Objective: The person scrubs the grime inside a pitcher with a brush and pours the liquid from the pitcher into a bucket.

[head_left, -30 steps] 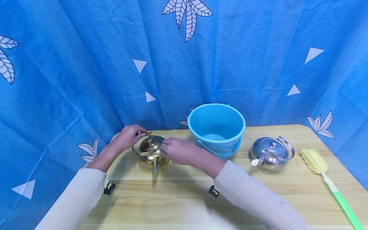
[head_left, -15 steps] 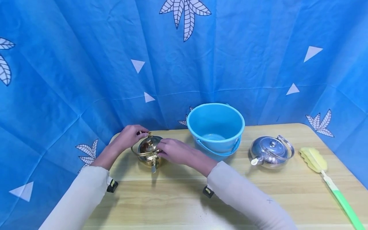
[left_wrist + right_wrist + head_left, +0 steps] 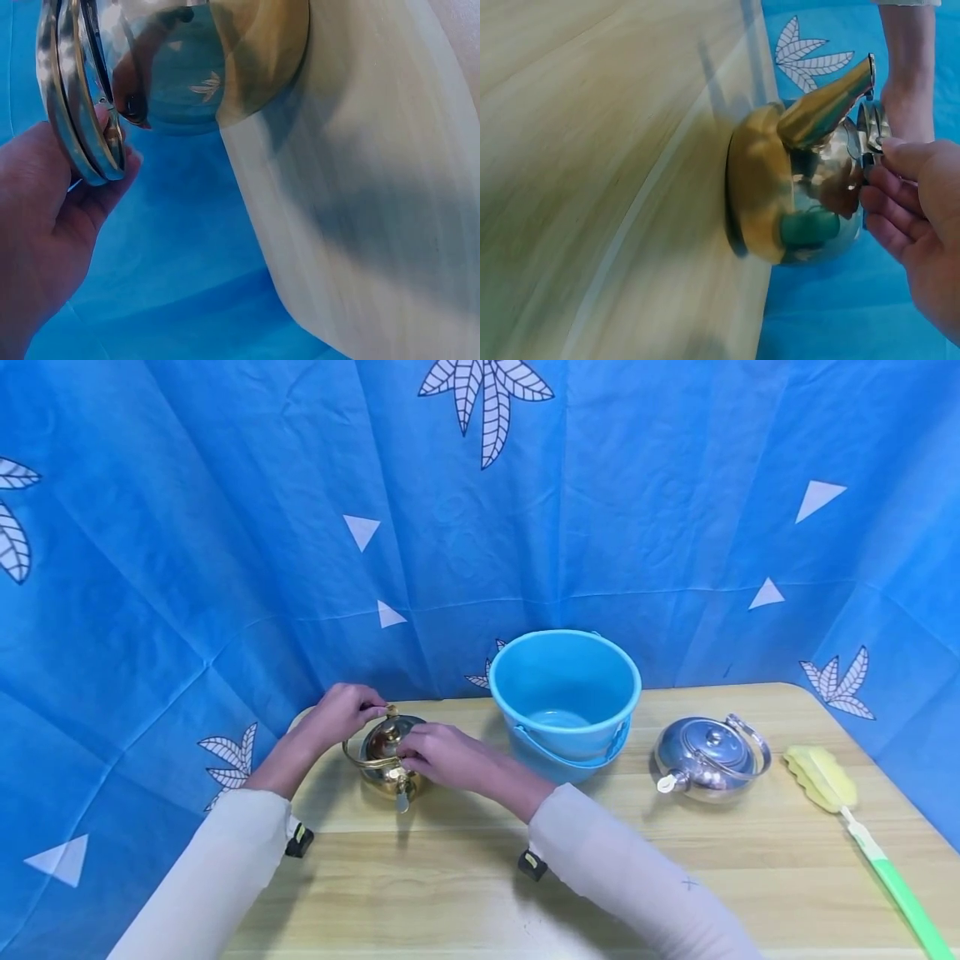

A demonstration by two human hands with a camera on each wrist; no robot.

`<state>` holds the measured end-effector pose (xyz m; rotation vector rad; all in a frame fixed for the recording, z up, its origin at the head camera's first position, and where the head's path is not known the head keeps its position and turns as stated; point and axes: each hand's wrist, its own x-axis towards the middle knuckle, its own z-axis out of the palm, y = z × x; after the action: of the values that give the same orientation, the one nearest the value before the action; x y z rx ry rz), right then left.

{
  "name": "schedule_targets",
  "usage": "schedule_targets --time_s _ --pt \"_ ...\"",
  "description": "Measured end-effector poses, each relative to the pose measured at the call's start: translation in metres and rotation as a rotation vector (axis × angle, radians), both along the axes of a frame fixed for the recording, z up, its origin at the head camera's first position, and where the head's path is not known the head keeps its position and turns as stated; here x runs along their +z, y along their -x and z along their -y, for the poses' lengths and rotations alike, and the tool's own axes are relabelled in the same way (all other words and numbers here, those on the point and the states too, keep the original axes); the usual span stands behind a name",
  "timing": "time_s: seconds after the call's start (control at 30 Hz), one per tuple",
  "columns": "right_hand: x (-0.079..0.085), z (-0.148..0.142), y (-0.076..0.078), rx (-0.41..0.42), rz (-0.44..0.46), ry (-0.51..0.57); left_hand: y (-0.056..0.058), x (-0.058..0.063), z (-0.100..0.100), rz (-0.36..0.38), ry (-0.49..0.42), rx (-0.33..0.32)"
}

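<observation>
The gold kettle [image 3: 390, 762] is sitting on the counter [image 3: 465, 893] at its far left, spout pointing toward the near edge. The left hand [image 3: 339, 713] is reaching in from the left, its fingers [image 3: 97, 196] curling round the kettle's double handle [image 3: 75, 112] and gripping it at the far side. The right hand [image 3: 442, 757] is coming in from the right, its fingers [image 3: 892, 202] bent and closing on the kettle's top by the lid; whether they are pinching the knob cannot be told. To the right of the kettle a blue bucket [image 3: 564, 702] is standing, then a silver kettle [image 3: 708, 760], and a sponge brush [image 3: 855, 827] is lying at the far right.
</observation>
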<state>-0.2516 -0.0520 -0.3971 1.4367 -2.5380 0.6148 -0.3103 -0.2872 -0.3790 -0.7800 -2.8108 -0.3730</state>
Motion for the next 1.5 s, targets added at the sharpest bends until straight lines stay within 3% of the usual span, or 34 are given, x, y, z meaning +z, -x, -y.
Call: schedule_targets --time_s 0.23,0.6,0.97,1.23,1.5 --pt "0.0 0.007 0.001 -0.06 0.087 0.035 -0.001 0.007 -0.005 0.012 0.042 -0.01" --pt "0.002 0.002 0.001 -0.029 0.039 0.027 -0.006 0.012 -0.01 0.032 0.087 -0.018" --pt "-0.002 -0.009 0.005 -0.002 0.181 0.017 -0.01 0.019 -0.013 0.205 0.074 -0.017" --pt "-0.004 -0.019 0.001 0.031 0.209 0.053 -0.022 0.02 -0.014 0.289 0.007 0.026" --pt "-0.01 -0.033 -0.004 0.037 0.296 0.081 -0.036 0.016 -0.018 0.269 -0.008 0.007"
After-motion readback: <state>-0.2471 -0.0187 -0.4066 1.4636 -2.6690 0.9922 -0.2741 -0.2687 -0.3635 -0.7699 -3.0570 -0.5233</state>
